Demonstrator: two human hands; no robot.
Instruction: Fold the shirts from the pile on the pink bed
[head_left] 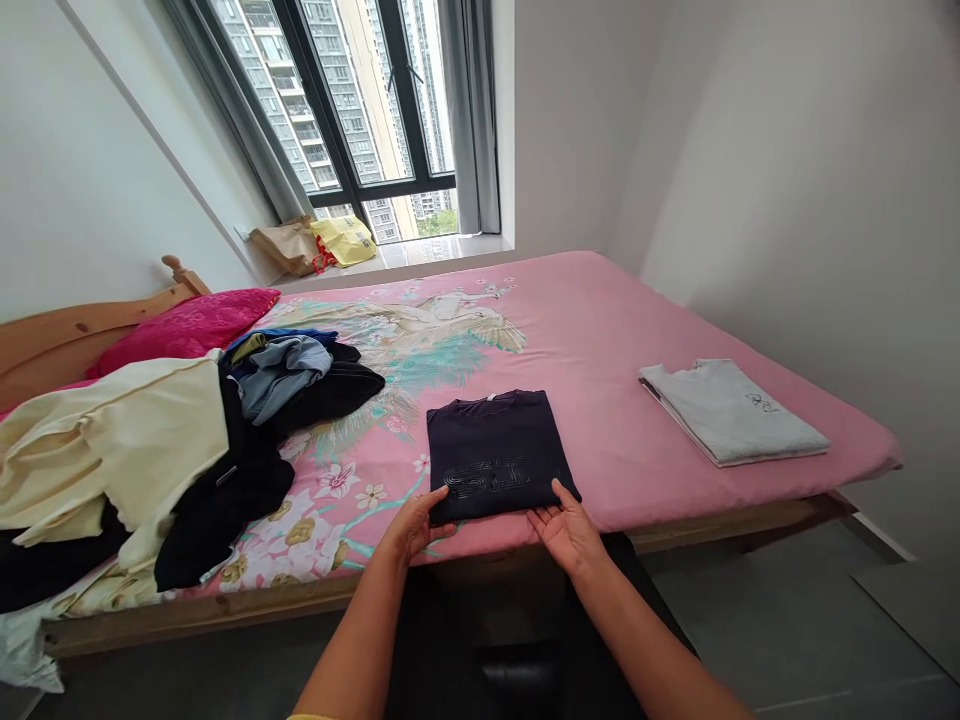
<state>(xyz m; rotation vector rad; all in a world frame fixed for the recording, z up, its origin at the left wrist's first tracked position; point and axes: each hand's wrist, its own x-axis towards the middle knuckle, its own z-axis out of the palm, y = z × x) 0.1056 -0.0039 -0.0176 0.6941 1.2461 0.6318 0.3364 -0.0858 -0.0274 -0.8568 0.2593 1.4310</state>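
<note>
A folded dark navy T-shirt (495, 450) with raised lettering lies near the front edge of the pink bed sheet (600, 330). My left hand (412, 522) rests at its near left corner, fingers slipped under the edge and thumb on top. At the near right corner my right hand (568, 530) lies palm up, fingers tucked beneath the fabric and thumb on top. Both hands grip the folded shirt's front edge.
A folded light grey T-shirt (731, 410) lies at the bed's right end. A heap of unfolded clothes (172, 450), cream, black and blue, covers the left side beside a magenta pillow (187, 325). Bags (322, 243) sit on the window sill. White walls enclose the bed.
</note>
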